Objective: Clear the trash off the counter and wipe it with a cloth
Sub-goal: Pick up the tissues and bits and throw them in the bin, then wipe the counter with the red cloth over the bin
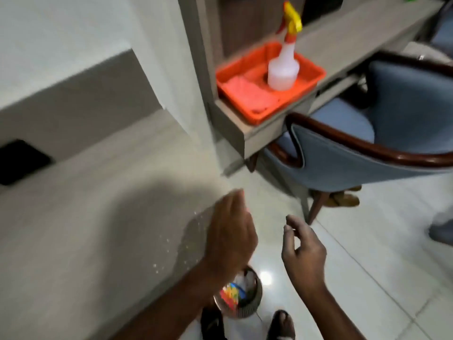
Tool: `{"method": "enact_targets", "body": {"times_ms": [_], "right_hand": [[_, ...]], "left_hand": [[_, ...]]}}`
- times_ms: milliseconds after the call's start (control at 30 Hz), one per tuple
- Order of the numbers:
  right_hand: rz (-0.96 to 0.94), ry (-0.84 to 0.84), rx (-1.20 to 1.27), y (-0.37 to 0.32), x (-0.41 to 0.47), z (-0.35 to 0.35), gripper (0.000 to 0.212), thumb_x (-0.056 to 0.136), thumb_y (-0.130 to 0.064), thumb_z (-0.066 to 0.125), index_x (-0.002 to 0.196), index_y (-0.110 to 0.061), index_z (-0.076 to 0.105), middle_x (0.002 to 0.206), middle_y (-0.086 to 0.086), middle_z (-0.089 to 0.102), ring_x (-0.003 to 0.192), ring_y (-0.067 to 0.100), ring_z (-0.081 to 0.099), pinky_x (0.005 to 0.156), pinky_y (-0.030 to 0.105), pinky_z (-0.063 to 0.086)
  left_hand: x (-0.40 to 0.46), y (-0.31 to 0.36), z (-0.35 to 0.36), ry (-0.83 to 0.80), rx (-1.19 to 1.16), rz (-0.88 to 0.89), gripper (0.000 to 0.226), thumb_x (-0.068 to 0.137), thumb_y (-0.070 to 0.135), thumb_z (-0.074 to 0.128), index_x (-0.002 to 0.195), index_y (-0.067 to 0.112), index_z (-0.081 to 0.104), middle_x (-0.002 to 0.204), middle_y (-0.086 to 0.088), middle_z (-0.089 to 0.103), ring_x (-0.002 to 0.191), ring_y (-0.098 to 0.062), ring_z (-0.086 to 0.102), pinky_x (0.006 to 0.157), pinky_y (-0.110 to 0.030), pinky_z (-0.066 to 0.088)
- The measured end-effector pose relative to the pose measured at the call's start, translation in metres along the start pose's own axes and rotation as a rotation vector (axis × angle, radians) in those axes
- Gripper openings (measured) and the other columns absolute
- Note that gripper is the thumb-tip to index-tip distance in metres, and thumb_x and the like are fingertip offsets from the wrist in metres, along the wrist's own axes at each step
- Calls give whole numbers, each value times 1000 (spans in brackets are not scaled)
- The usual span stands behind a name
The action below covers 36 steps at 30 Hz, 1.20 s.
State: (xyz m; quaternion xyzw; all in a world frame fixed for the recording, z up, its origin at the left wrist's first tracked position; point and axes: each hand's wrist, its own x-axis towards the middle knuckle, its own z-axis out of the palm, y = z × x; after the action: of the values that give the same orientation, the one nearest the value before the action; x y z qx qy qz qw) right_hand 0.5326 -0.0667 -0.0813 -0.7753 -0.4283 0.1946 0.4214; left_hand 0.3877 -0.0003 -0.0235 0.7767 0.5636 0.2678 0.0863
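Note:
My left hand [230,231] hovers flat at the right edge of the pale counter [103,217], fingers together and holding nothing. Small white crumbs [169,244] lie scattered on the counter just left of it. My right hand [302,249] hangs over the floor beside the counter, fingers loosely curled and empty. Below both hands a small round bin [247,307] on the floor holds colourful wrappers. An orange tray [316,77] on a desk further back carries a pink cloth [245,92] and a white spray bottle [283,69] with a yellow trigger.
A blue armchair [367,148] with a dark wooden rim stands at the desk on the right. A black flat object [19,163] lies at the counter's left edge. The floor is glossy white tile. My sandalled feet [282,325] stand beside the bin.

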Motion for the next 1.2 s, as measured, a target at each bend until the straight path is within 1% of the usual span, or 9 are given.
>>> {"method": "enact_targets", "body": {"times_ms": [67, 167, 300, 500, 667, 800, 1033, 1133, 1200], "right_hand": [[-145, 11, 0, -44, 37, 3, 25, 92, -8, 64, 117, -7, 69, 112, 7, 73, 100, 19, 69, 87, 39, 56], [-338, 17, -37, -105, 93, 19, 27, 92, -9, 64, 119, -6, 67, 113, 8, 73, 102, 19, 68, 91, 30, 53], [-437, -38, -116, -152, 172, 50, 29, 93, -14, 60, 121, -7, 65, 114, 11, 72, 103, 26, 66, 91, 32, 49], [-300, -193, -280, -178, 288, 108, 40, 96, -23, 55, 133, -9, 54, 131, 16, 60, 118, 33, 56, 102, 44, 45], [-123, -440, -539, -165, 355, 149, 39, 95, -40, 45, 122, -17, 61, 116, 15, 65, 95, 30, 61, 89, 43, 54], [-249, -589, -853, -163, 379, 167, 40, 92, -49, 41, 119, -30, 64, 111, 13, 59, 94, 31, 60, 82, 42, 55], [-427, -419, -990, -159, 381, 170, 29, 99, -36, 49, 112, -13, 60, 95, 14, 64, 79, 32, 66, 67, 41, 59], [-458, -265, -810, -159, 373, 160, 23, 95, -17, 46, 113, -8, 57, 96, 23, 65, 84, 42, 66, 68, 45, 56], [-555, -109, -671, -167, 354, 145, 25, 90, -23, 46, 105, -7, 59, 91, 25, 64, 79, 43, 64, 63, 44, 54]], "left_hand": [[60, -28, -12, 28, 95, -71, 47, 88, 21, 51, 125, -8, 57, 120, -26, 63, 108, -39, 60, 96, -44, 51], [133, -74, -18, -131, 252, -233, 61, 85, 43, 52, 125, -4, 53, 121, -22, 61, 112, -37, 56, 96, -44, 49], [166, -131, 7, -269, 307, -344, 86, 81, 55, 56, 138, -8, 44, 144, -29, 47, 135, -44, 40, 113, -52, 35], [164, -154, 31, -227, 373, -334, 100, 68, 57, 55, 142, -8, 41, 151, -28, 41, 143, -41, 34, 114, -56, 29], [167, -158, 34, -224, 389, -345, 104, 69, 63, 41, 146, -6, 37, 153, -25, 39, 145, -38, 32, 116, -55, 29], [168, -163, 35, -246, 406, -349, 102, 74, 66, 38, 150, -2, 32, 159, -22, 30, 150, -35, 22, 119, -54, 22], [170, -157, 35, -254, 380, -358, 103, 73, 64, 41, 151, -3, 29, 161, -22, 26, 151, -34, 16, 121, -54, 18], [169, -156, 34, -247, 377, -352, 103, 74, 63, 44, 151, -3, 27, 161, -22, 25, 151, -34, 15, 122, -53, 15], [168, -156, 34, -245, 359, -351, 102, 74, 61, 47, 151, -2, 27, 161, -22, 25, 151, -34, 15, 121, -53, 15]]}}
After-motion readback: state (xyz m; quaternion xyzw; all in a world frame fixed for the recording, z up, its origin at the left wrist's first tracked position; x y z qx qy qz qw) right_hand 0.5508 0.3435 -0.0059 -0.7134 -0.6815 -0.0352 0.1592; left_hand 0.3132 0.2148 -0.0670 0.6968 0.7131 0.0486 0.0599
